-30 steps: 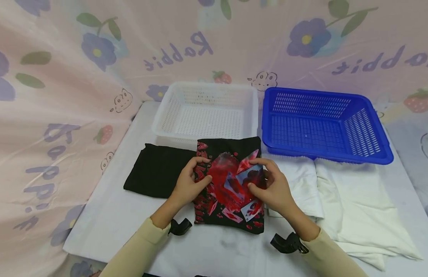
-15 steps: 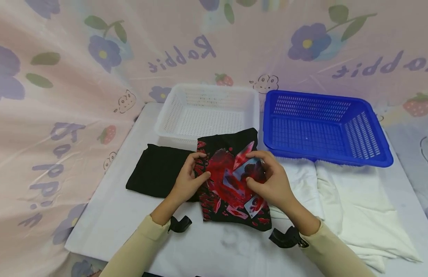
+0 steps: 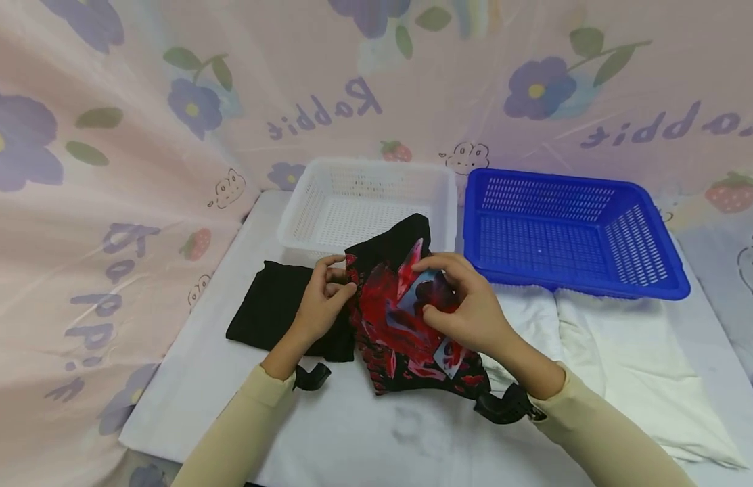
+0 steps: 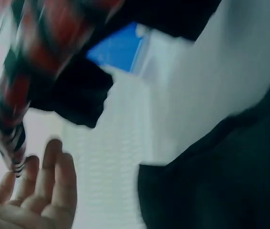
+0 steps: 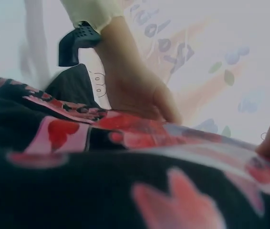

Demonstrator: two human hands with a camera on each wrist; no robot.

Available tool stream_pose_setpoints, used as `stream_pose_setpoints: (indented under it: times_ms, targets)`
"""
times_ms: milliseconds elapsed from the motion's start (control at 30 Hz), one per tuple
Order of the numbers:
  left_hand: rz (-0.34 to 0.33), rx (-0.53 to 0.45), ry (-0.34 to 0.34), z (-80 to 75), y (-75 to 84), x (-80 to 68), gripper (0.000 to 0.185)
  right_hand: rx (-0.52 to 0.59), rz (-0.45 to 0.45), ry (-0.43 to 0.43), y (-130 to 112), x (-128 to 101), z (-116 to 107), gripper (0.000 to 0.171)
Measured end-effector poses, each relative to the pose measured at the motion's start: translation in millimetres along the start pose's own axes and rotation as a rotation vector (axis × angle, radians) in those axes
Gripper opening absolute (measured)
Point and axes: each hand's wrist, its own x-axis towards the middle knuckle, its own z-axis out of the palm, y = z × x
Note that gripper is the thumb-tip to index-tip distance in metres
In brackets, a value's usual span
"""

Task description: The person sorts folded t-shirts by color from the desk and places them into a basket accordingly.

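A folded black garment with a red card-and-petal print (image 3: 388, 311) is held above the table in the head view, tilted, its far edge overlapping the white basket. My left hand (image 3: 318, 297) pinches its left edge, and in the left wrist view that hand's fingers (image 4: 61, 186) meet the cloth's edge. At the right side my right hand (image 3: 470, 304) grips it, thumb and forefinger curled on the print. The right wrist view looks along the printed cloth (image 5: 140, 131), with the left hand (image 5: 135, 90) beyond. A folded plain black cloth (image 3: 272, 308) lies left, partly behind the left hand.
The white basket (image 3: 293, 223) and a blue basket (image 3: 577, 291) stand side by side at the back. White cloth (image 3: 525, 314) and cream cloth (image 3: 638, 358) lie at right on the white-covered table (image 3: 364, 443). A patterned curtain (image 3: 260, 81) hangs behind.
The printed garment has risen and turned, its far edge shifting left and its near edge right. Both hands moved slightly left and up with it. The head view has tilted upward a little.
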Motion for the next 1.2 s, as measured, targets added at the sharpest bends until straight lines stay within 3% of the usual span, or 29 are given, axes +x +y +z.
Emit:
stream_pose_setpoints:
  times_ms: [133,267,367,467,600,733,900,1100,1200]
  targets:
    - [0.032,0.128,0.026,-14.7,14.9,17.7,0.048,-0.012,-0.007,-0.04,-4.0,9.2,-1.2,0.055]
    - [0.151,0.239,-0.023,-27.3,37.5,40.3,0.049,0.003,-0.024,-0.069,-7.4,18.2,-1.8,0.053]
    - [0.233,0.235,-0.147,-31.6,56.6,58.7,0.055,0.006,-0.047,-0.094,-8.7,23.7,-1.1,0.052]
    - [0.264,0.167,-0.307,-31.6,69.5,77.3,0.063,-0.002,-0.068,-0.117,-9.4,28.5,0.2,0.052]
    - [0.245,0.102,-0.474,-30.8,75.1,95.3,0.058,0.016,-0.09,-0.137,-9.0,33.1,1.6,0.051]
    - [0.209,0.051,-0.568,-33.0,75.8,101.7,0.045,0.045,-0.109,-0.15,-8.1,36.0,2.8,0.05]
    - [0.246,0.025,-0.559,-35.0,74.5,101.3,0.03,0.07,-0.123,-0.165,-5.9,38.9,2.6,0.051]
    - [0.325,-0.048,-0.471,-35.0,70.8,98.1,0.025,0.077,-0.114,-0.156,-1.9,40.3,-0.1,0.05]
    - [0.332,-0.05,-0.408,-35.3,70.4,94.9,0.029,0.085,-0.115,-0.15,0.8,40.9,-1.0,0.05]
